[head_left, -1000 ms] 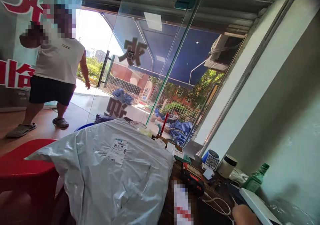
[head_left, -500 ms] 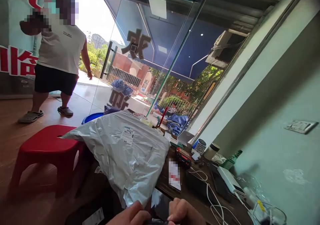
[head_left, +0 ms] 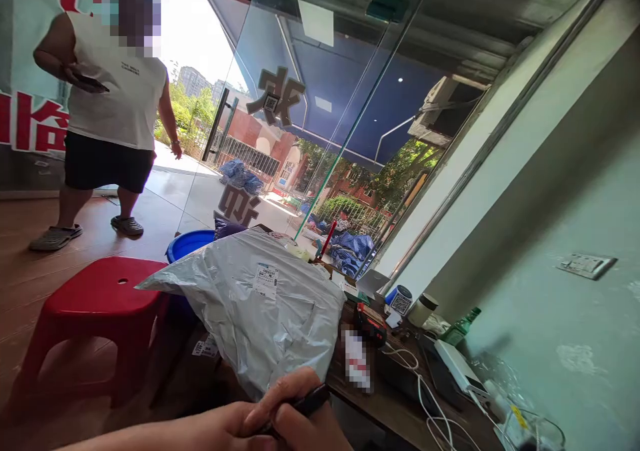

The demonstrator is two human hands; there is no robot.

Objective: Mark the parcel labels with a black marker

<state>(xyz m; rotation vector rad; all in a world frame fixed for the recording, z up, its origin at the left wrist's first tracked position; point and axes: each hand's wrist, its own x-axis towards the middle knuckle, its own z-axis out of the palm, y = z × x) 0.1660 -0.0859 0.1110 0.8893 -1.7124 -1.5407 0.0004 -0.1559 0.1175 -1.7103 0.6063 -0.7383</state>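
Note:
Low in the head view, my left hand (head_left: 250, 421) and my right hand (head_left: 315, 429) are together, closed around a slim black object (head_left: 314, 401). Its kind is hard to make out, since the fingers cover most of it. One finger stretches along its upper side. Just beyond the hands lies a large grey plastic mailing bag (head_left: 280, 324) with a white printed label (head_left: 265, 281). The bag is wrinkled and rests over the dark table's near left part, one corner jutting out toward the red stool.
A red plastic stool (head_left: 105, 287) and a blue tub (head_left: 190, 244) stand left. On the dark table (head_left: 380, 404) are a red-black device (head_left: 371, 322), white cables (head_left: 425, 397), a white box (head_left: 460, 367) and a green bottle (head_left: 463, 324). A person (head_left: 115, 104) stands by the glass door (head_left: 280, 171).
My hands have come closer together and risen, and the black object shows more. The person by the door has lowered one forearm, with a dark flat object in that hand.

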